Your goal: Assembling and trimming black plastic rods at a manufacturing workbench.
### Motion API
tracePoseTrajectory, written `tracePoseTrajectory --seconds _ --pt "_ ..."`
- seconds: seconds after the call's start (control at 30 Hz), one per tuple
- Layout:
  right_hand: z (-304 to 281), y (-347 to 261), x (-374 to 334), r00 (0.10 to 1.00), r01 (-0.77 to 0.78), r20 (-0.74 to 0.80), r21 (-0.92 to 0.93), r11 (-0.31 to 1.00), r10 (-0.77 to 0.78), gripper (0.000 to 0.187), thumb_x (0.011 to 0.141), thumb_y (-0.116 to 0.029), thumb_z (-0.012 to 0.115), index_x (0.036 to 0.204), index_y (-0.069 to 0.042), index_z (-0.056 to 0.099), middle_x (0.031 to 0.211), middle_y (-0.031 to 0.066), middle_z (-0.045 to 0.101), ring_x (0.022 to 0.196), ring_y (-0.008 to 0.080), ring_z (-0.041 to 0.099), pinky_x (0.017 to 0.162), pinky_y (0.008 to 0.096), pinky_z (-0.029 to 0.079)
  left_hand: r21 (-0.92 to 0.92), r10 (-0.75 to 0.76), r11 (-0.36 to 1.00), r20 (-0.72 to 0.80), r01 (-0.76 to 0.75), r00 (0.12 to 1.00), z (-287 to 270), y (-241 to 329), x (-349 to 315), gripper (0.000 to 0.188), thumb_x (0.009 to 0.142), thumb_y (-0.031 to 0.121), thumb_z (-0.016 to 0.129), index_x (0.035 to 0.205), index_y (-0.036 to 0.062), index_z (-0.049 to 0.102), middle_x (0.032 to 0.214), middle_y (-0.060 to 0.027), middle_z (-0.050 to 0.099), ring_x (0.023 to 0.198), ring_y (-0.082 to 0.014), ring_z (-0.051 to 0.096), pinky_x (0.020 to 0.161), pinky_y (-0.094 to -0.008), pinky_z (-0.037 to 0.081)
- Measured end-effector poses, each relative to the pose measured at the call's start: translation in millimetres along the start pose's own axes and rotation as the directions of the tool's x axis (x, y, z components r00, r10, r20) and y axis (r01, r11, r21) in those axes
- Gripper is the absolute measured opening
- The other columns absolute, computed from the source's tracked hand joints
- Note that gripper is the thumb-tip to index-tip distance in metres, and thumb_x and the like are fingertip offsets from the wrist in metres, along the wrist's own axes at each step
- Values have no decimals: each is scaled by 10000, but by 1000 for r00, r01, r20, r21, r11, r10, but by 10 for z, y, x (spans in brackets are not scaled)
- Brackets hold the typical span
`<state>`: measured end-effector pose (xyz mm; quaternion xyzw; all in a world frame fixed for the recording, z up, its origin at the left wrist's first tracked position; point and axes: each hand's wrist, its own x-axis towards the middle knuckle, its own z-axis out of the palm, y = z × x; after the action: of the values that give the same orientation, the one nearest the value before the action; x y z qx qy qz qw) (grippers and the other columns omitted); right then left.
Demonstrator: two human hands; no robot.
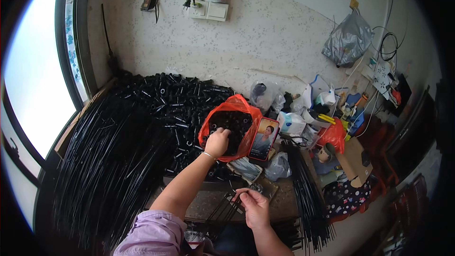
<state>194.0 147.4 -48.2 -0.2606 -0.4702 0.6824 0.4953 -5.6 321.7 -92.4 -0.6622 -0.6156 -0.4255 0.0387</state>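
The thin black rods (223,209) I have in the right hand (255,205) look slender, dark and straight for most of their length, fanning apart toward their lower ends. On my left, the red plastic bag (256,114) gapes open, its thin, crinkled rim standing up around small black parts (237,122), some of them ring-shaped. Behind it I see a heap of glossy black pieces (177,92), many tubular with pale glints. As for writing, small lettering shows on the lit screen of the phone (264,138) and print on a white-and-blue packet (291,122), both too small for me to make out. The right grip is pinched on the rods between thumb and fingers, and they slant down and leftward from it, above the table (282,201). My left hand (217,143) reaches into the bag's mouth, over the black parts; its fingertips are hidden, so I cannot tell whether that grip is grasping anything.
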Motion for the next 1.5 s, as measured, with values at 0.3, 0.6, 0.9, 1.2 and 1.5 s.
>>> tracePoseTrajectory --seconds 0.3,0.6,0.9,1.2,1.5 --pt "231 2 -140 995 56 80 54 997 -60 122 854 -86 574 929 10 577 885 84 610 801 168 585 714 293 487 -833 -80 -309 504 459 860 -1108 825 -1299 231 794 -27 596 1025 -19 593 1049 -190 602 790 -160 618 710 -284 538" --pt "641 29 -613 941 -132 335 276 952 33 141 811 -3 609 917 13 517 899 130 613 762 188 603 723 311 503 -848 -5 -419 361 326 933 -1997 1105 -1909 121 792 9 617 906 -23 590 1103 -194 480 774 -227 612 613 -351 572" --pt "654 6 -785 956 -47 294 211 976 -17 194 796 9 626 942 14 499 874 120 615 763 195 624 727 299 517 -936 45 -126 326 329 944 -2238 1140 -1961 160 787 -26 603 939 -57 637 1030 -214 552 817 -259 615 651 -338 565" --pt "502 -130 -761 808 -212 573 64 975 138 310 855 -113 575 1097 78 534 1033 162 585 905 229 592 748 360 520 -949 179 -118 268 291 947 -2129 1193 -2048 91 754 33 663 832 -13 676 922 -139 567 930 -242 478 655 -304 531" --pt "460 -145 -784 873 -57 488 83 995 9 310 855 -119 578 1096 67 522 1011 137 593 881 205 591 731 327 512 -993 178 29 117 114 977 -2016 1246 -2039 120 789 44 631 892 -8 665 1103 -139 501 961 -203 506 719 -289 501"
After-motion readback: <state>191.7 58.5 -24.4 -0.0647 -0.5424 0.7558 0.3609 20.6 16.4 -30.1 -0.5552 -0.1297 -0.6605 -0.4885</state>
